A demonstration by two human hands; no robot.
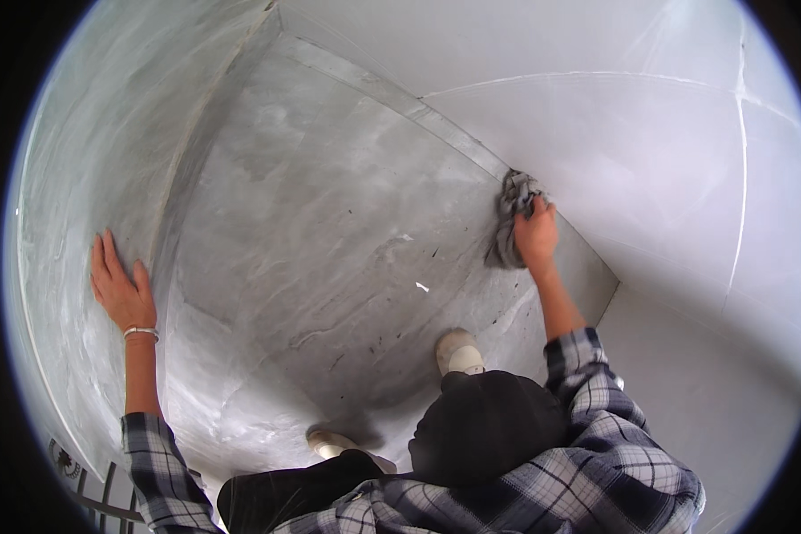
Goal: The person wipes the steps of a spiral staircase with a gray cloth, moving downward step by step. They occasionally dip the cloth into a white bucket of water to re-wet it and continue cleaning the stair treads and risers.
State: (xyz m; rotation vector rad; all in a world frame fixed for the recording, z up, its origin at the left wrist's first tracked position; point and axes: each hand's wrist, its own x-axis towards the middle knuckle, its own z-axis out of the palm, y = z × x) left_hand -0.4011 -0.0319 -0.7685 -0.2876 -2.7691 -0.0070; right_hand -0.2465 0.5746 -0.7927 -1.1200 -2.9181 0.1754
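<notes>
My right hand [536, 233] grips a crumpled grey cloth [507, 230]. The cloth lies against the tile skirting [434, 120] where the floor meets the pale wall. To the left, my left hand [121, 287] rests with fingers spread on a grey marbled tile surface [107, 153], beside a dark band along its edge; it holds nothing. Between the hands stretches the grey marbled tile floor [294, 220]. A small white scrap [422, 287] and several dark bits lie on it.
Pale wall tiles [641, 160] with white joint lines rise on the right, meeting another wall face [674, 374] at a corner. My shoes [459, 350] are on the floor close to my knees. Dark metal railing bars [107, 497] show at the lower left.
</notes>
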